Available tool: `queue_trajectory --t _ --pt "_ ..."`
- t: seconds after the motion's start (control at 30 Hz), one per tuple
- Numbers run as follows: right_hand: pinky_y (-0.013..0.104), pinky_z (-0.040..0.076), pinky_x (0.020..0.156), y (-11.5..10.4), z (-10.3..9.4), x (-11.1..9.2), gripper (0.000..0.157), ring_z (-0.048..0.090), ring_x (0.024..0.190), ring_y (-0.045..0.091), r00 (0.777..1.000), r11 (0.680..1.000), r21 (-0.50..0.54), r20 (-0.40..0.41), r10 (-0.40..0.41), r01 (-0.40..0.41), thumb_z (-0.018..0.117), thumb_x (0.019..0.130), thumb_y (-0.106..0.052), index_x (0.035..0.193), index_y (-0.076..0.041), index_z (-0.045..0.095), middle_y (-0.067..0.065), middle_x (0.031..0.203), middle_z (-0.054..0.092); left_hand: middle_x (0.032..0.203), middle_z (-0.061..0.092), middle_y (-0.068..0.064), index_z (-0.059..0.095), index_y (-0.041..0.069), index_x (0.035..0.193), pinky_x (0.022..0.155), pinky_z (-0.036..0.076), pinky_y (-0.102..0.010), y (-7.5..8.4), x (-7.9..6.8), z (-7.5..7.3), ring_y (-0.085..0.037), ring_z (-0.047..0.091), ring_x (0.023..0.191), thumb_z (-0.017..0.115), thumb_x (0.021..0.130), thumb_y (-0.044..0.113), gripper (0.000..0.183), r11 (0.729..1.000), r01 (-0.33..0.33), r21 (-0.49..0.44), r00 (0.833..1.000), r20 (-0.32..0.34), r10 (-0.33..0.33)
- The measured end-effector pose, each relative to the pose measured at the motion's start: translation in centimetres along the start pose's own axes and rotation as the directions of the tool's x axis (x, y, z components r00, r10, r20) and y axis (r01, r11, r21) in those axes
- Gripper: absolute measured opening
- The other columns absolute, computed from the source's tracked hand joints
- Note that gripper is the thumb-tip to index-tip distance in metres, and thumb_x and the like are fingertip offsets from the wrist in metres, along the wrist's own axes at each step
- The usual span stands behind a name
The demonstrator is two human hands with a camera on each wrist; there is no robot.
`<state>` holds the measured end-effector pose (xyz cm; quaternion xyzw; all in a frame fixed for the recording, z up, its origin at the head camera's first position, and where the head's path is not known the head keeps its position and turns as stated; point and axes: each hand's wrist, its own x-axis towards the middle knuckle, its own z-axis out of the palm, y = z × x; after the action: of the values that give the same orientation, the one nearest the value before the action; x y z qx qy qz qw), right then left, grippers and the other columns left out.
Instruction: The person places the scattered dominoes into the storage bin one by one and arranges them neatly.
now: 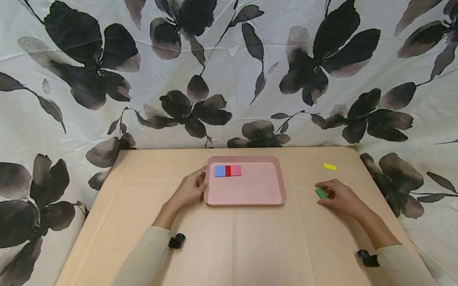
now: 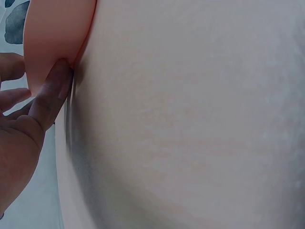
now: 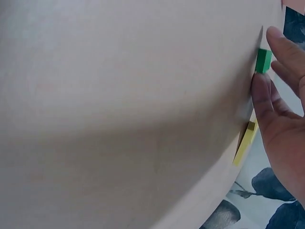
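A pink tray (image 1: 250, 194) lies at the back middle of the table. My left hand (image 1: 192, 186) holds its left edge, with thumb and fingers at the rim; the left wrist view shows the thumb against the tray's side (image 2: 59, 24). Blue blocks (image 1: 220, 171), a red block (image 1: 228, 171) and a pink piece (image 1: 236, 171) stand in a row in the tray's upper left. Off to the right, my right hand (image 1: 338, 195) pinches a green block (image 1: 321, 193) between thumb and fingers, close over the table. In the right wrist view the green block (image 3: 263, 61) sits between the fingertips.
A yellow block (image 1: 329, 167) lies on the table beyond my right hand. Another bit of yellow (image 1: 345, 183) peeks out from behind that hand. The table (image 1: 268, 246) ends at a back edge against a white cloth (image 1: 247, 127) with dark flowers.
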<state>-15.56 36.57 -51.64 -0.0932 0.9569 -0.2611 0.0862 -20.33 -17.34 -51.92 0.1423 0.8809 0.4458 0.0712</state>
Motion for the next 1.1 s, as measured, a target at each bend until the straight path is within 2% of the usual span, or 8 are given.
queue_trajectory --t 0.1,0.23,0.47,0.67,0.83,1.1 --pt "0.022 0.052 0.072 0.1 -0.1 -0.2 0.056 0.058 0.092 0.02 1.0 0.999 0.04 0.023 -0.012 0.011 0.087 0.082 -0.015 0.132 -0.004 0.066 0.012 0.111 0.058 0.132 0.065 -0.019 0.039 0.005 0.159 0.075 0.052 -0.027 0.0 0.0 -0.1 -0.019 0.063 0.091 0.065 0.097 0.004 0.067 1.0 -0.002 0.002 1.0 -0.002 0.002" --pt "0.021 0.053 0.073 0.4 -0.2 -0.2 0.051 0.058 0.094 0.02 0.999 0.997 0.06 0.027 -0.041 0.039 0.085 0.082 -0.007 0.13 -0.004 0.068 0.015 0.116 0.058 0.132 0.065 -0.019 0.039 0.005 0.159 0.073 0.051 -0.026 0.1 0.0 -0.1 -0.018 0.063 0.089 0.065 0.096 0.004 0.067 1.0 -0.002 0.0 1.0 -0.005 0.002" --pt "0.022 0.052 0.073 0.0 -0.1 0.4 0.046 0.058 0.092 0.019 0.998 0.998 0.026 0.012 -0.06 0.06 0.085 0.083 -0.011 0.126 -0.004 0.069 0.013 0.115 0.06 0.132 0.065 -0.019 0.039 0.005 0.159 0.069 0.05 -0.025 0.2 0.0 -0.2 -0.018 0.061 0.086 0.065 0.096 0.005 0.068 1.0 -0.003 0.001 1.0 -0.007 0.003" --pt "0.024 0.053 0.074 -1.4 -0.2 1.4 0.048 0.061 0.09 0.017 0.994 0.994 0.009 -0.036 -0.107 0.108 0.088 0.081 -0.012 0.124 -0.002 0.069 0.011 0.109 0.063 0.131 0.065 -0.019 0.038 0.004 0.159 0.071 0.05 -0.026 0.4 -0.1 -0.1 -0.019 0.061 0.088 0.064 0.096 0.004 0.068 1.0 -0.002 -0.001 1.0 -0.001 0.002" --pt "0.023 0.054 0.074 -3.1 -0.3 2.7 0.048 0.063 0.088 0.018 0.989 0.992 -0.015 -0.065 -0.13 0.129 0.088 0.081 -0.01 0.124 -0.002 0.068 0.013 0.111 0.064 0.132 0.065 -0.019 0.038 0.004 0.159 0.072 0.05 -0.026 0.6 -0.1 -0.1 -0.019 0.061 0.089 0.065 0.097 0.004 0.067 1.0 0.006 -0.008 1.0 0.003 -0.006" --pt "0.021 0.055 0.074 -5.9 -0.4 5.1 0.049 0.064 0.09 0.022 0.988 0.989 0.052 -0.068 -0.136 0.14 0.087 0.082 -0.008 0.126 0.0 0.068 0.019 0.116 0.062 0.132 0.064 -0.02 0.038 0.004 0.159 0.068 0.049 -0.025 0.5 -0.1 -0.1 -0.018 0.06 0.086 0.064 0.097 0.004 0.068 1.0 0.007 -0.001 1.0 0.005 -0.007"
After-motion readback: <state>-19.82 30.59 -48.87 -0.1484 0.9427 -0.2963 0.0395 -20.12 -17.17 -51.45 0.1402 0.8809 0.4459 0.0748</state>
